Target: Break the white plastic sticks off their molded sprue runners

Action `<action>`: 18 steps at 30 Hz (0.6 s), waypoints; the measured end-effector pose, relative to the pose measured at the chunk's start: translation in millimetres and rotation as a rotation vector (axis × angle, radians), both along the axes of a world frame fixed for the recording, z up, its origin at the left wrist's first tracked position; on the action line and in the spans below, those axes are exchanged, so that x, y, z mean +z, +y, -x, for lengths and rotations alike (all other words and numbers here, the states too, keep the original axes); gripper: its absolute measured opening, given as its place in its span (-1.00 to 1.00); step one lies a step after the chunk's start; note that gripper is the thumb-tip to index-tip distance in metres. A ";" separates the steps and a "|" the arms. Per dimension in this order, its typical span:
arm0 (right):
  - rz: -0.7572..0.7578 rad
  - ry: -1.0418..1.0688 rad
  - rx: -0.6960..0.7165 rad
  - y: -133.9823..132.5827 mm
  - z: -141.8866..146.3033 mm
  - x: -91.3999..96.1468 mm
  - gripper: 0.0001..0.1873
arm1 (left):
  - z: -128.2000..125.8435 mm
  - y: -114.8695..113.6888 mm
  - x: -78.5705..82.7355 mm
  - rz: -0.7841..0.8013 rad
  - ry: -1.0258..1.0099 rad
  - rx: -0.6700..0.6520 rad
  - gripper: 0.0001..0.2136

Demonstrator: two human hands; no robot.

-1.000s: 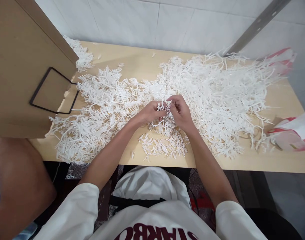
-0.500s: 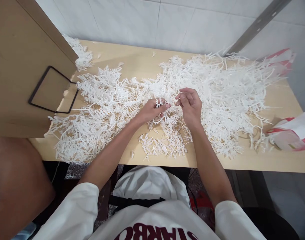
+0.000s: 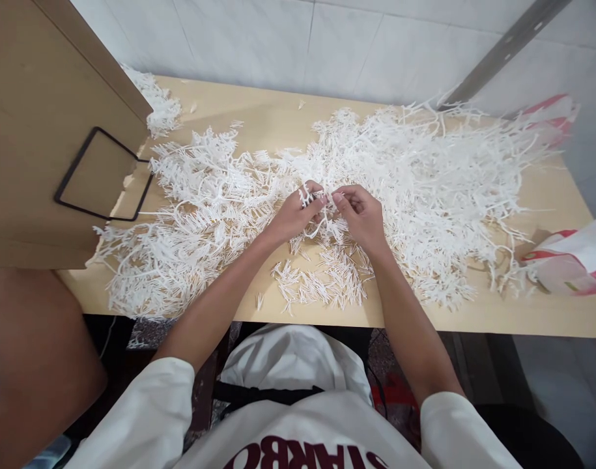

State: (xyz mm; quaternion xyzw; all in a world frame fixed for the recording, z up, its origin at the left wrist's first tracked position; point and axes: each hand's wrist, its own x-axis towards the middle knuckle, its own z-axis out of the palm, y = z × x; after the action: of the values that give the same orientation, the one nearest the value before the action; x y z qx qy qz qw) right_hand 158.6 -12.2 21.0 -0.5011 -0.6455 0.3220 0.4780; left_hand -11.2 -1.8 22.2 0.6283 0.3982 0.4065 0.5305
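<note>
My left hand [image 3: 294,217] is closed round a white plastic sprue piece [image 3: 307,195] with small prongs, held just above the table. My right hand [image 3: 360,216] pinches at the same piece from the right, fingertips meeting the left hand's. A big heap of white plastic sprues [image 3: 425,169] spreads across the wooden table [image 3: 522,312]. Directly below my hands lies a small pile of loose snapped-off white sticks [image 3: 322,283].
A brown paper bag with a black handle [image 3: 43,143] stands at the left edge. A red-and-white plastic bag [image 3: 571,260] lies at the right. Another person's bare limb [image 3: 34,365] shows at the lower left. A white tiled wall backs the table.
My right hand drew away to the right from the sprue piece, then came back and pinches it again. The left hand lifted slightly with the piece.
</note>
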 end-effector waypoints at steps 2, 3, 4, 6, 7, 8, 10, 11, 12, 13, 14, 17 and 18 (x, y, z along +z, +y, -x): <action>-0.048 -0.047 -0.022 -0.5 0.8 0.3 -0.75 | 0.7 0.1 -0.5 0.018 0.026 -0.031 -0.85; -0.076 -0.079 -0.029 -1.1 1.4 0.9 -0.76 | 1.2 0.1 -0.7 0.019 0.043 -0.040 -0.84; -0.105 -0.110 -0.033 -1.8 2.2 1.8 -0.77 | 1.9 0.1 -0.8 0.015 0.062 -0.053 -0.83; -0.149 -0.151 -0.039 -3.1 3.6 3.3 -0.77 | 2.9 0.1 -0.7 -0.004 0.098 -0.078 -0.82; -0.152 -0.156 -0.039 -3.5 4.0 3.7 -0.77 | 3.2 0.1 -0.4 -0.018 0.112 -0.081 -0.81; -0.140 -0.153 -0.034 -3.4 4.2 3.9 -0.76 | 3.3 0.0 0.0 -0.029 0.122 -0.074 -0.80; -0.090 -0.148 -0.008 -2.4 3.4 3.2 -0.74 | 2.7 -0.7 1.2 -0.051 0.146 -0.037 -0.78; -0.067 -0.165 0.009 -1.4 2.6 2.3 -0.73 | 2.1 -1.2 1.8 -0.068 0.167 -0.015 -0.78; -0.059 -0.202 0.021 -0.3 1.7 1.1 -0.72 | 1.3 -1.8 2.2 -0.090 0.195 0.001 -0.78; -0.071 -0.262 0.026 0.8 0.8 -0.3 -0.71 | 0.4 -2.6 2.3 -0.120 0.232 0.013 -0.80; -0.097 -0.337 0.024 1.8 0.1 -1.9 -0.70 | -0.6 -3.3 1.9 -0.163 0.279 0.023 -0.81; -0.200 -0.577 -0.035 2.4 0.2 -6.7 -0.70 | -3.6 -4.9 -1.6 -0.305 0.468 0.053 -0.84; -0.230 -0.640 -0.067 1.8 0.9 -8.0 -0.69 | -4.4 -5.2 -3.3 -0.335 0.529 0.060 -0.84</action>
State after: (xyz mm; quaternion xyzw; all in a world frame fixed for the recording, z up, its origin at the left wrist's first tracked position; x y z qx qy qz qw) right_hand 157.6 -10.5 13.0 -0.5403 -0.7783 0.0575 0.3148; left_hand -6.8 -6.9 19.0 0.7788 0.4683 0.3045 0.2853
